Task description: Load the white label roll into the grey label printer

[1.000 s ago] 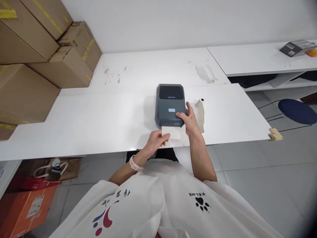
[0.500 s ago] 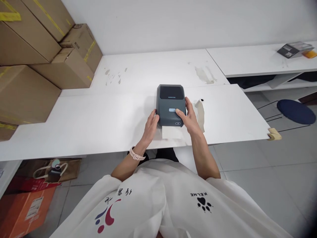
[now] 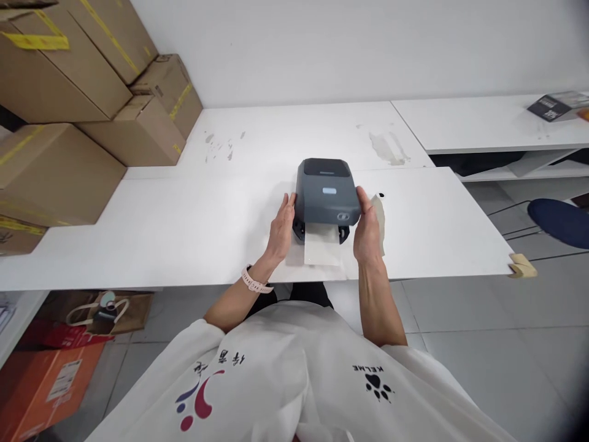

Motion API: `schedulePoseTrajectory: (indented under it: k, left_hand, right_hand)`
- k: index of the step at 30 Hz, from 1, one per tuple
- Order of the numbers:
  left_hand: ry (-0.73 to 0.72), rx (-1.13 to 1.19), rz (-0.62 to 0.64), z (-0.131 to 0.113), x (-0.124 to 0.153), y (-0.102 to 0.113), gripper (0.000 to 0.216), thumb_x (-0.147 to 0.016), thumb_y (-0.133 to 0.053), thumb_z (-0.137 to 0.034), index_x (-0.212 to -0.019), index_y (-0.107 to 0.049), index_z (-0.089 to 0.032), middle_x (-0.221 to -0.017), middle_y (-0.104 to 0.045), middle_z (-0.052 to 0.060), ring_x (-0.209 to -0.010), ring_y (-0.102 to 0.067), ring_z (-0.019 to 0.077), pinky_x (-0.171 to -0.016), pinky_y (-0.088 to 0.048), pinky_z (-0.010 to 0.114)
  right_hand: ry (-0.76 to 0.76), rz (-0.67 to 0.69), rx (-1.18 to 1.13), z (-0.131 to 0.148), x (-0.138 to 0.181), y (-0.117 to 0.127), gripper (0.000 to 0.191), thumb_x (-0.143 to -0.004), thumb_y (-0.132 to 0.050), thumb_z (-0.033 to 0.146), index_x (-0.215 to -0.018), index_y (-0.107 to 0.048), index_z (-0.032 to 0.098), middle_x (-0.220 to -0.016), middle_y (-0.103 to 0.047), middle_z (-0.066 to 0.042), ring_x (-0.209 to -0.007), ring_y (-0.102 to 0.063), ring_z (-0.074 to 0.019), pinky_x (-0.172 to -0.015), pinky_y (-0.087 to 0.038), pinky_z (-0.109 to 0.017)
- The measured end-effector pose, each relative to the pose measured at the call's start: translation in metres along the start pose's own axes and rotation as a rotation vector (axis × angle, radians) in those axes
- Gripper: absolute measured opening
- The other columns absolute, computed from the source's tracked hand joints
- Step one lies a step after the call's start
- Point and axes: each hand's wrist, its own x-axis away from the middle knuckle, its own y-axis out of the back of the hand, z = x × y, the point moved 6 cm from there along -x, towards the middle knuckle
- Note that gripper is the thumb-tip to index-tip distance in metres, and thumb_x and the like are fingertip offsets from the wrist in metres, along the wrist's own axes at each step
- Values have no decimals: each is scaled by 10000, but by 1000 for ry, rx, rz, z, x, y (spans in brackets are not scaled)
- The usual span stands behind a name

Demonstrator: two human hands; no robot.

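A dark grey label printer [image 3: 327, 195] stands on the white table [image 3: 184, 227] in front of me. Its lid is raised at the front, and a white strip of label paper [image 3: 321, 244] runs out from under it toward me. My left hand [image 3: 281, 227] grips the printer's left side and my right hand [image 3: 367, 230] grips its right side. A strip of beige backing paper [image 3: 380, 212] lies just to the right of the printer, partly behind my right hand.
Cardboard boxes [image 3: 83, 116] are stacked at the back left of the table. A side shelf [image 3: 483, 123] at the right carries a dark booklet [image 3: 552, 105]. A blue stool [image 3: 559, 221] stands at the right. A beige pad [image 3: 522, 266] covers the table's corner. Bags and an orange box [image 3: 50, 374] sit under the table.
My left hand let go of the label paper and moved to the printer's left side. My right hand slid from the top to the right side. The lid's front has lifted.
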Motion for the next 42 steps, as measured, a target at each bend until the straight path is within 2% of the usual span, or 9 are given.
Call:
schedulePoseTrajectory:
  k: [5, 12, 18, 20, 23, 26, 31, 36, 42]
  left_hand:
    - [-115, -8, -97, -6, -59, 12, 470, -982, -472, -424, -1394, -583, -227, -1485, -627, 79, -1425, -546, 232, -1164, -441, 383]
    - [244, -557, 47, 37, -85, 3, 563, -816, -611, -302, -1369, -578, -200, -1016, -737, 67, -974, -680, 247, -821, -489, 354]
    - [289, -693, 87, 37, -85, -3, 528, -827, -569, -311, -1344, -583, -205, -1063, -743, 95, -985, -690, 275, -753, -468, 345]
    - [275, -732, 92, 38, -88, -5, 518, -830, -556, -295, -1339, -584, -205, -1089, -750, 100, -1031, -693, 284, -795, -483, 354]
    - [237, -816, 95, 39, -92, -7, 498, -829, -546, -265, -1321, -593, -201, -1113, -754, 112, -1115, -685, 305, -883, -492, 377]
    - [228, -849, 86, 42, -93, -9, 484, -831, -540, -253, -1310, -596, -212, -1120, -757, 113, -1150, -680, 313, -917, -495, 389]
    - [244, -796, 66, 45, -91, -8, 470, -837, -535, -260, -1302, -597, -228, -1101, -757, 90, -1117, -688, 295, -888, -498, 377]
    - [234, -723, 63, 46, -89, -7, 450, -842, -550, -280, -1285, -601, -220, -1064, -749, 92, -1053, -689, 301, -834, -487, 381]
    - [231, -670, 53, 48, -89, -7, 435, -846, -554, -270, -1273, -609, -212, -942, -727, 73, -943, -683, 285, -776, -469, 365]
  right_hand:
    - [207, 8, 115, 57, -64, -10, 831, -954, -99, 814, -1652, -78, 364, -1736, -209, 8, -1635, -134, -224, -1327, -155, -516]
    - [258, -70, 206, 89, -170, -21, 949, -942, -212, 844, -1616, -3, 209, -1760, -33, -73, -1604, -140, -183, -1322, -203, -410]
    - [438, -121, 551, 94, -168, -17, 841, -960, -301, 785, -1652, -39, 386, -1694, -289, 7, -1623, -101, -303, -1299, -195, -598]
    - [489, 8, 636, 95, -148, -26, 755, -984, -377, 688, -1630, -247, 319, -1613, -428, -74, -1574, -262, -371, -1242, -292, -632]
    - [396, 458, 838, 72, -122, -54, 625, -925, -574, 540, -1480, -512, 258, -1447, -613, -111, -1368, -545, -382, -1115, -461, -567]
    - [206, 842, 1091, 32, -110, -78, 746, -807, -722, 435, -1484, -502, 212, -1437, -634, -147, -1306, -596, -403, -1066, -488, -534]
    - [51, 966, 1215, 0, -119, -93, 936, -707, -796, 391, -1529, -422, 145, -1423, -629, -207, -1284, -613, -418, -1038, -502, -511]
    - [133, 981, 718, 37, -115, -55, 922, -667, -841, 406, -1508, -485, 276, -1562, -534, -87, -1385, -548, -355, -1133, -474, -483]
    - [79, 684, 277, 65, -123, 45, 819, -584, -921, 382, -1336, -605, 302, -1414, -646, -77, -1280, -608, -353, -969, -570, -440]
